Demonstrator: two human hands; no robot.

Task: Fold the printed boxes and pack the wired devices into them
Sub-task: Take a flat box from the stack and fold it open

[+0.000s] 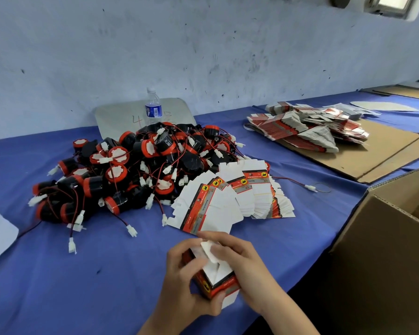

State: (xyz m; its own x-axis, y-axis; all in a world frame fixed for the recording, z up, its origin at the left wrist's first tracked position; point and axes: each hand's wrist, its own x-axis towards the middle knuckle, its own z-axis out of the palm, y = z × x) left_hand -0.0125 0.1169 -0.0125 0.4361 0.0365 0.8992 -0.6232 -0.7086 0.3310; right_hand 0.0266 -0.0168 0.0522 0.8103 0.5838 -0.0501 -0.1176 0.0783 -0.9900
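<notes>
Left hand: the left hand [191,284] grips the red side of a small printed box [215,279], fingers curled round it and the thumb pressed near its lower edge.
Right hand: the right hand [240,262] holds the same box from the other side, fingertips [205,235] pinching a white flap at its open top.
Box: half folded, upright between both hands, over the table.
Flat boxes: a fanned stack of flat boxes [235,197] lies just beyond the fingertips.
Devices: a heap of black and red wired devices [131,170] sits beyond the left fingers.
Surface: table under a blue cloth [87,281].
Room: scuffed pale wall [203,49] behind; water bottle [153,106] by the heap; second pile of flat boxes [307,126] on brown cardboard [363,155] far right; open carton [385,238] right of the right hand.
</notes>
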